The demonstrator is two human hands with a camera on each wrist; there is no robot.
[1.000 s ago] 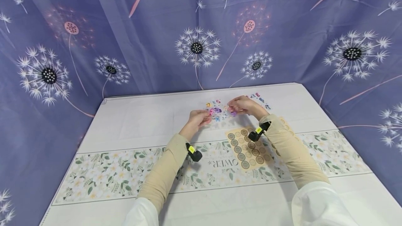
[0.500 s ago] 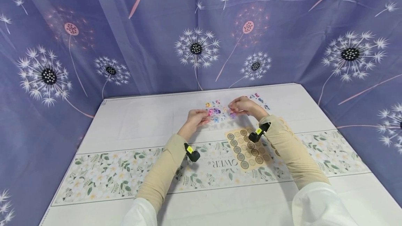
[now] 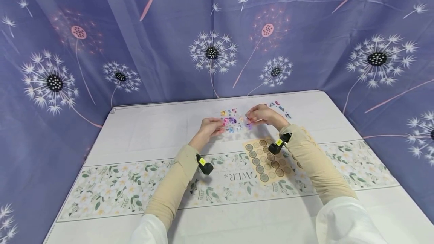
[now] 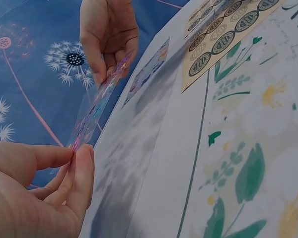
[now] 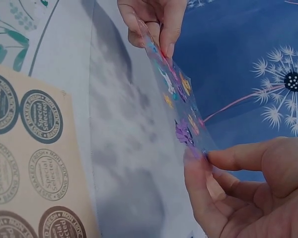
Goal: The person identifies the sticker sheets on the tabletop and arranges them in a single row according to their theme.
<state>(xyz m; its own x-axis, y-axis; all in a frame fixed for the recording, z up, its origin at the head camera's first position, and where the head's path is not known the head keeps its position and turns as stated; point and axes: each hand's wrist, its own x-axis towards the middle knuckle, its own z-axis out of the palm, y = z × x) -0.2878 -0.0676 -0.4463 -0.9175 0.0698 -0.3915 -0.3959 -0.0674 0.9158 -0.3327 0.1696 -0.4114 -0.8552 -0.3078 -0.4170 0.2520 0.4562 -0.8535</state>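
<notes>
Between my two hands a clear sticker sheet [image 3: 233,121] with colourful cartoon figures is held up off the table. My left hand [image 3: 211,128] pinches its left edge between thumb and fingers. At the opposite edge my right hand [image 3: 262,116] pinches it the same way. In the left wrist view the sticker sheet [image 4: 92,111] is seen nearly edge-on, its shadow falling on the white cloth. Purple, orange and blue figures show on the sticker sheet [image 5: 179,94] in the right wrist view. A second colourful sticker sheet [image 3: 281,108] lies flat behind my right hand.
A tan sheet of round stickers [image 3: 266,161] lies nearer, partly under my right forearm; a further tan sheet [image 3: 309,135] shows beyond that arm. The white tablecloth [image 3: 152,127] has a floral band [image 3: 112,189]. A blue dandelion curtain [image 3: 162,55] stands behind the table.
My left hand and the held sticker sheet have shifted slightly to the left. The right hand keeps nearly the same place, and both grips look unchanged.
</notes>
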